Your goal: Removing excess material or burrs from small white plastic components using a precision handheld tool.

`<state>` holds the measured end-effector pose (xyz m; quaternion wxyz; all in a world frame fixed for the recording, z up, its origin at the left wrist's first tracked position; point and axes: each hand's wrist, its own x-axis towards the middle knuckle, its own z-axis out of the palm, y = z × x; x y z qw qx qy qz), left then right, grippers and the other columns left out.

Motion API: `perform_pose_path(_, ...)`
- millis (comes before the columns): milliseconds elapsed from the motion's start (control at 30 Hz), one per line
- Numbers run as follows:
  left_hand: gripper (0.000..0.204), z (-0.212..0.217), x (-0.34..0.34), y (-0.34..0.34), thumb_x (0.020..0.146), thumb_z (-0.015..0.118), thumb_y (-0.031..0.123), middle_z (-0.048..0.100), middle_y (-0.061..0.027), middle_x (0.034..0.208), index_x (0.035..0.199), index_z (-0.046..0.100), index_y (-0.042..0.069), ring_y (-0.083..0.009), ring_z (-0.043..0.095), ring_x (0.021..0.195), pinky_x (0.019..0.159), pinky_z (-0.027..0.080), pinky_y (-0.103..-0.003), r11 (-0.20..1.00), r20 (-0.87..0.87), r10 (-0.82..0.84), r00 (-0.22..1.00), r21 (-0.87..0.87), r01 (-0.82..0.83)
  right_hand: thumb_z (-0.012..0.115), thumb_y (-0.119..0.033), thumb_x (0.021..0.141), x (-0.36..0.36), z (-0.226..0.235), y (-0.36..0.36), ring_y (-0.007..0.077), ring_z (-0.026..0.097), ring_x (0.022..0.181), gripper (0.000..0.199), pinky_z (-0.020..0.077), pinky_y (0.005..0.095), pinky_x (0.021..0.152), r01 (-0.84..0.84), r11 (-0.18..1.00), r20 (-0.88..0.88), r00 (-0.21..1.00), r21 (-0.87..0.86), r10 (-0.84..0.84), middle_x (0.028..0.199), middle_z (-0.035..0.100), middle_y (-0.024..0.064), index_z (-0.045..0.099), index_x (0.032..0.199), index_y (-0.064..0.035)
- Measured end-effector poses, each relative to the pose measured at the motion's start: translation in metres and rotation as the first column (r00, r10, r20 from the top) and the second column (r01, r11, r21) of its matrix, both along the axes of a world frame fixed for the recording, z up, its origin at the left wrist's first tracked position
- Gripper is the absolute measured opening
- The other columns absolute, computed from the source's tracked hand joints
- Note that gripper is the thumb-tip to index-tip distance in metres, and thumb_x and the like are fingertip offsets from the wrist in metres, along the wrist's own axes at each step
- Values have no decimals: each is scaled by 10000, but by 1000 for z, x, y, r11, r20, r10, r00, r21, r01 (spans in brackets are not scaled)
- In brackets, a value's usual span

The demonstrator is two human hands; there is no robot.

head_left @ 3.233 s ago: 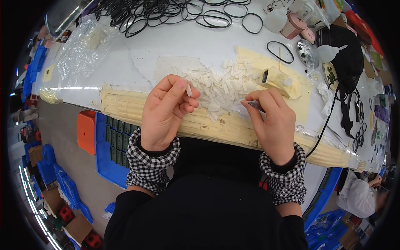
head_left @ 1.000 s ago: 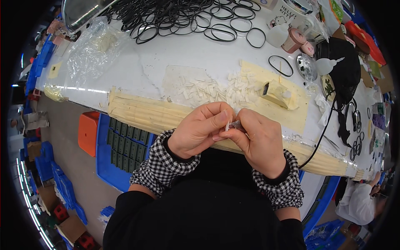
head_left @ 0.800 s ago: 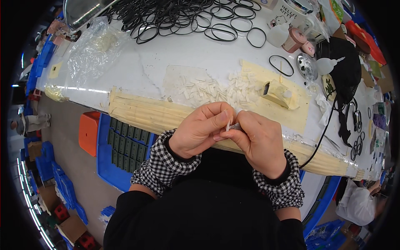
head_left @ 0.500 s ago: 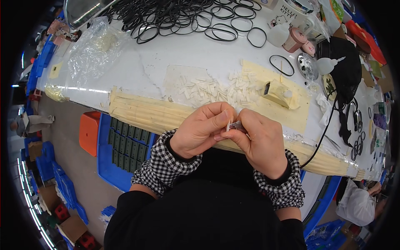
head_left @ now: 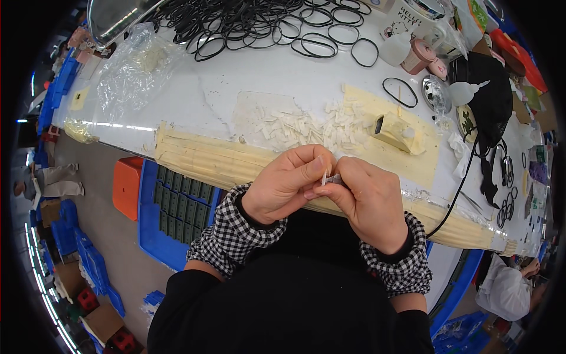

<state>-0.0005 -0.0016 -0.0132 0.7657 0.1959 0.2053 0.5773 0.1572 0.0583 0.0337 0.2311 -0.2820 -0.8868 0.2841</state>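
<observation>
My left hand and my right hand meet just in front of the table edge, close to my chest. The left fingertips pinch a small white strip that stands upright. The right fingers grip a small dark metal tool against that strip. Beyond the hands, a pile of small white strips lies on the white table, partly on a clear sheet and partly on yellowish tape. A yellowish block with a thin stick sits to the right of the pile.
Several black rubber rings cover the far table. A crumpled clear bag lies at left. A black cloth, cups and a white squeeze bottle stand at right. A blue crate and orange stool are below left. Another person sits lower right.
Three seconds ago my hands were apart at the pile of strips. They have come together near my chest and have held almost still over the last second.
</observation>
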Motion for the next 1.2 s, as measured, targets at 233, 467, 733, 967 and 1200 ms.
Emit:
perform_pose_path(233, 210, 1, -1, -1, 956, 540, 241, 476, 20, 804, 854, 524, 57, -47, 388, 643, 592, 361, -183, 1000, -21, 1, 1000, 10, -1, 656, -389, 801, -1, -1, 0, 230, 559, 555, 317, 419, 329, 479, 6, 1000, -12, 1000, 0, -6, 650, 550, 51, 586, 834, -82)
perform_pose_path(467, 174, 15, -8, -23, 979, 487, 208, 574, -31, 820, 915, 514, 48, -62, 527, 702, 611, 436, -196, 991, -307, 67, 949, -92, -100, 741, -283, 743, 15, -5, -7, 200, 534, 524, 284, 408, 302, 464, -37, 999, -17, 999, 30, 38, 633, 510, 44, 570, 722, -57)
perform_pose_path(733, 176, 20, -29, -33, 1003, 406, 185, 481, -5, 791, 996, 496, 34, -73, 402, 654, 565, 339, -187, 882, -374, 378, 847, -133, -452, 720, -58, 693, 5, -27, 6, 224, 582, 596, 245, 456, 314, 514, 197, 971, -27, 980, 132, -195, 799, 552, 52, 625, 919, -59)
perform_pose_path(967, 246, 19, -17, -22, 1006, 404, 216, 560, -43, 903, 988, 539, 11, -109, 530, 767, 658, 429, -217, 898, -248, 361, 899, -169, -407, 700, -50, 694, -6, -31, 6, 226, 598, 652, 240, 471, 315, 552, 166, 961, 78, 979, 220, -187, 860, 551, 60, 608, 915, -67)
perform_pose_path(1200, 194, 21, -6, -14, 975, 483, 169, 570, -34, 935, 1062, 555, 12, -96, 535, 828, 728, 446, -222, 920, -325, 294, 899, -160, -359, 690, -33, 706, -5, -27, 7, 236, 602, 647, 215, 480, 317, 553, 200, 971, 21, 979, 131, -204, 834, 560, 64, 594, 897, -50)
